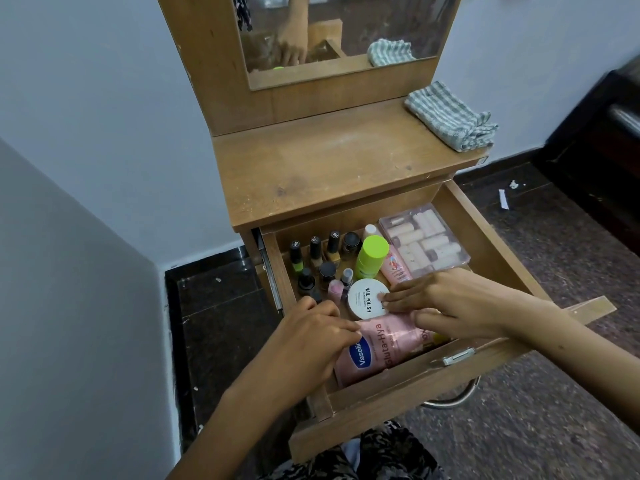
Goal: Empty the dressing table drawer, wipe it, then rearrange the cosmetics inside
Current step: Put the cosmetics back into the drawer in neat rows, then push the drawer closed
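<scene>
Open drawer point(460, 209) of a dressing table, seen from above, with both hands inside it. At the left, small nail polish bottles point(315, 252) stand upright in rows against the left wall. The left hand point(308, 344) rests at the front left corner, fingers curled over the end of a pink lotion tube point(384, 344) that lies flat along the front; whether they grip it cannot be told. At centre sit a white round tub point(367, 297) and an upright bottle with a green cap point(372, 256). The right hand point(450, 303) lies flat, fingers narrow and together, tips touching the tub and palm over the tube. A clear box point(424, 242) fills the back right corner. A folded cloth point(450, 116) lies on the desk point(329, 168) above. The neat rows suggest the rearranging step, nearly finished; next, seat the tube and close the drawer.
</scene>
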